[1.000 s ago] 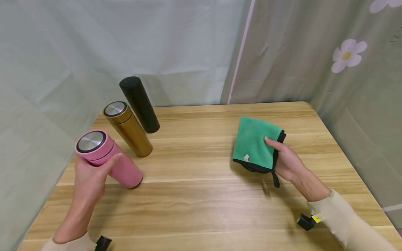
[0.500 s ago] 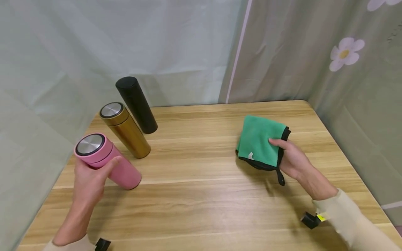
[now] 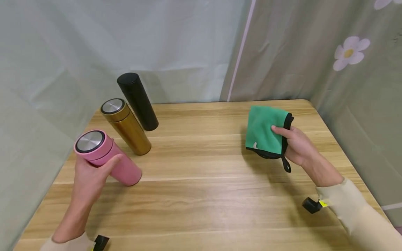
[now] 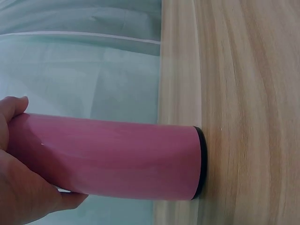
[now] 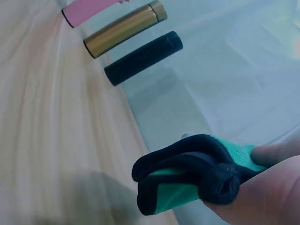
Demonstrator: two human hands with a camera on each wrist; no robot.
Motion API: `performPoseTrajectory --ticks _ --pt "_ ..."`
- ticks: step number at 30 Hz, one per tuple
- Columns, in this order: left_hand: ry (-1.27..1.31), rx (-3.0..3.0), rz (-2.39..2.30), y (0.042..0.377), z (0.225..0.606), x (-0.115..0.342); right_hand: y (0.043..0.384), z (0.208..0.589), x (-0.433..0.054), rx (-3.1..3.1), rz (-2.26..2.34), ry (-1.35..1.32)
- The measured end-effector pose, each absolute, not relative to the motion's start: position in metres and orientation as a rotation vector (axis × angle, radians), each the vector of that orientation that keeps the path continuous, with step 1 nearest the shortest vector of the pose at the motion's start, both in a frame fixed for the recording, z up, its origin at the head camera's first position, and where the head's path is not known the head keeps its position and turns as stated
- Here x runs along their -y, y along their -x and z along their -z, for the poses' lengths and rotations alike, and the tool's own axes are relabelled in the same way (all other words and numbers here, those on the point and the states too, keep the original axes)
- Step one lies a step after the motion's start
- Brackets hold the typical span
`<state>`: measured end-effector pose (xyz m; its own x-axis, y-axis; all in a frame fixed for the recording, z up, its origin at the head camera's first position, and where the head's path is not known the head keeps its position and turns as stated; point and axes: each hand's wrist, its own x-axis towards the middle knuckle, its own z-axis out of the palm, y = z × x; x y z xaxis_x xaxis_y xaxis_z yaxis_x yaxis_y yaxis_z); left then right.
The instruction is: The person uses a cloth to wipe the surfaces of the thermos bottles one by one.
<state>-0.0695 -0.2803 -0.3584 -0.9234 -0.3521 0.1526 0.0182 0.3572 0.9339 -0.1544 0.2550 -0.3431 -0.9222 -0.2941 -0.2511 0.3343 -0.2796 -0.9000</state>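
Note:
At the left of the head view my left hand (image 3: 91, 179) grips a pink thermos bottle (image 3: 125, 169) with a steel-topped lid, thumb and fingers round its upper body. Its dark base (image 4: 201, 164) meets the wooden table in the left wrist view. On the right, my right hand (image 3: 299, 146) pinches a folded green cloth (image 3: 263, 127) with black edging, thumb on top. A black loop (image 3: 286, 164) hangs from the cloth's corner. The cloth is held above the table, its shadow below it; the fingers under it are hidden.
Just behind the pink bottle stands a gold thermos bottle (image 3: 130, 132), and behind that a black bottle (image 3: 139, 103). All are upright on the wooden table (image 3: 201, 195). A pale curtain (image 3: 176, 52) hangs along the back and sides.
My right hand has moved the cloth to the right and farther back, away from me. My left hand keeps its hold on the pink bottle, which stays in place.

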Motion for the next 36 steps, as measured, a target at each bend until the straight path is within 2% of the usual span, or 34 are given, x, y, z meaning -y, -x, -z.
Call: performPoseTrajectory --ticks 15,25,28,36 --pt "-0.276 2.039 1.769 0.075 0.360 0.274 0.209 0.313 -0.239 -1.963 2.059 -0.084" --pt "-0.259 2.079 1.765 0.073 0.365 0.272 0.261 0.330 -0.206 -2.397 1.811 -0.048" --pt "-0.208 2.098 1.783 0.072 0.365 0.271 0.266 0.346 -0.194 -2.523 1.640 0.065" --pt "-0.111 2.015 1.852 0.073 0.365 0.269 0.244 0.390 -0.150 -2.752 1.005 0.669"
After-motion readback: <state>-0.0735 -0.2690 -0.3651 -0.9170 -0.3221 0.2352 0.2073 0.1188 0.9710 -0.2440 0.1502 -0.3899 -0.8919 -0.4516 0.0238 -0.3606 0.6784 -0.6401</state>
